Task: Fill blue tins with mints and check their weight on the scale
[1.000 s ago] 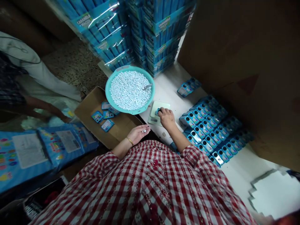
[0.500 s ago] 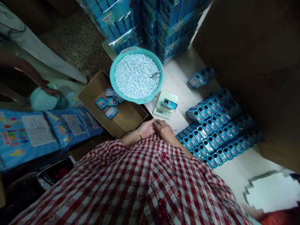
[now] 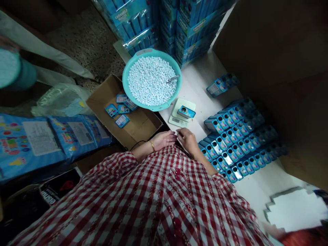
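I see the left hand (image 3: 164, 140) open, palm upward, its fingertips just beside the curled fingers of the right hand (image 3: 187, 139); through the head feed I cannot tell whether the latter pinch anything. The blue printed tin (image 3: 186, 112) rests on the digital scale (image 3: 176, 120) beyond both hands, its dark round opening uppermost, presumably to keep contents in. I judge the smooth turquoise plastic basin (image 3: 126, 82) placed for easy reach; it holds small, pale, pebble-like candies (image 3: 151, 80) and a metal utensil (image 3: 173, 78). Glossy, round-cornered tins (image 3: 228, 136) stand in close rows, likely to save space.
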Tool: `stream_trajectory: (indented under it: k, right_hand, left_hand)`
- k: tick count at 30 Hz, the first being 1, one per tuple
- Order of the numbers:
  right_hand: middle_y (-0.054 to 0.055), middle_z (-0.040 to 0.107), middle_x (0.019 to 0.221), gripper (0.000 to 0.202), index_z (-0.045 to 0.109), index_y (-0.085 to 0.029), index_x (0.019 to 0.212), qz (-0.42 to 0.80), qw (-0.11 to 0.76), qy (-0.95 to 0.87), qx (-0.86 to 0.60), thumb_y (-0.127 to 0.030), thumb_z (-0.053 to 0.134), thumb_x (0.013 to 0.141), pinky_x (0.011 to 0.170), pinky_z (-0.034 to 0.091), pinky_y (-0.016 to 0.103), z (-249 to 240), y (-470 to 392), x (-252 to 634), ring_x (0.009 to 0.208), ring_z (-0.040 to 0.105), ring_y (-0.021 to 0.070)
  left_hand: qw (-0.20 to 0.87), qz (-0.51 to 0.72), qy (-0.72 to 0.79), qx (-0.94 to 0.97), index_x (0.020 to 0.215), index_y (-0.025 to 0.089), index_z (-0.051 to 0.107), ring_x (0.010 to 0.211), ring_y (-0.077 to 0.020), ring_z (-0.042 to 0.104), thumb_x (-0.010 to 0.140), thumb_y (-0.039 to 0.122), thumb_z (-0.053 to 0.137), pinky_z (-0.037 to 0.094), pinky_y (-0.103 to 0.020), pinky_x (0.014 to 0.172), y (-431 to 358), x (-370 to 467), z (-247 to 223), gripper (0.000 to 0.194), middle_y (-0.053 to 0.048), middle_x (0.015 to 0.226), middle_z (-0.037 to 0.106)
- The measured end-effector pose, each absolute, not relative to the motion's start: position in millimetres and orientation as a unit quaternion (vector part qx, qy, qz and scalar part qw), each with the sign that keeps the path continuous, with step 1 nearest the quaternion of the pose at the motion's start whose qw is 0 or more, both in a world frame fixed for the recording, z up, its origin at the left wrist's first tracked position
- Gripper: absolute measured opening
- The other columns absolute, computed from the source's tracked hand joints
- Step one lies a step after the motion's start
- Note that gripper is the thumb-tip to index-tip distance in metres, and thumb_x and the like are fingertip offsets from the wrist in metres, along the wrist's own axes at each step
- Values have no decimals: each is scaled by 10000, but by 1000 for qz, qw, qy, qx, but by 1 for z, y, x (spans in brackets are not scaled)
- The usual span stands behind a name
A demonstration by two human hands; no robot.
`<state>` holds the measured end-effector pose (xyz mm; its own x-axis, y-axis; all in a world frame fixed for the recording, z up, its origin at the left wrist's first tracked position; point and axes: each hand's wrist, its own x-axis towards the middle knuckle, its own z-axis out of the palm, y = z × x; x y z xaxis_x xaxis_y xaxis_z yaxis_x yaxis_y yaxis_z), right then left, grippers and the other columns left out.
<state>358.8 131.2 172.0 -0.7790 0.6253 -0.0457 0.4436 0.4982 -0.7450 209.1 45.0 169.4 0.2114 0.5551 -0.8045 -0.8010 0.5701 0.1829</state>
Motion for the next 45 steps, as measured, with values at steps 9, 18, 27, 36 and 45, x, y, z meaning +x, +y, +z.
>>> stream_trajectory:
  k: [9,18,27,36,45]
  right_hand:
    - [107,640,946,256,649,-160,1016,235,122,-870,-415,-177,452,853,789,472,347,178,209,320,885,580,225]
    - [91,655,966,194,660,-187,944,280,266,-830,-401,-253,493,871,844,505,341,161,210,328,918,616,188]
    - [74,681,900,201,666,-197,904,269,317,-802,-428,-253,474,888,822,522,339,178,192,360,874,639,172]
    - [46,689,851,185,672,-205,881,272,325,-771,-476,-249,492,867,776,522,329,180,172,399,817,639,165]
    - [56,684,842,220,678,-184,889,382,274,-754,-460,-301,491,870,686,522,293,184,151,378,730,627,151]
  left_hand:
    - [640,566,519,-33,916,108,643,809,-167,660,787,180,613,484,-341,832,65,165,194,151,-112,879,694]
    - [338,377,789,349,1063,141,627,1085,-237,534,715,161,644,374,-368,972,134,77,160,349,-118,1122,614]
    - [285,57,789,541,1132,208,591,1215,-351,370,777,324,626,329,-439,958,176,59,129,375,-142,1235,480]
    - [391,515,752,127,891,215,537,588,-78,507,850,406,521,371,-171,485,180,33,121,197,-3,769,536]
    - [525,679,506,-81,728,201,557,483,-36,466,897,374,460,375,-137,447,156,50,172,261,24,600,526]
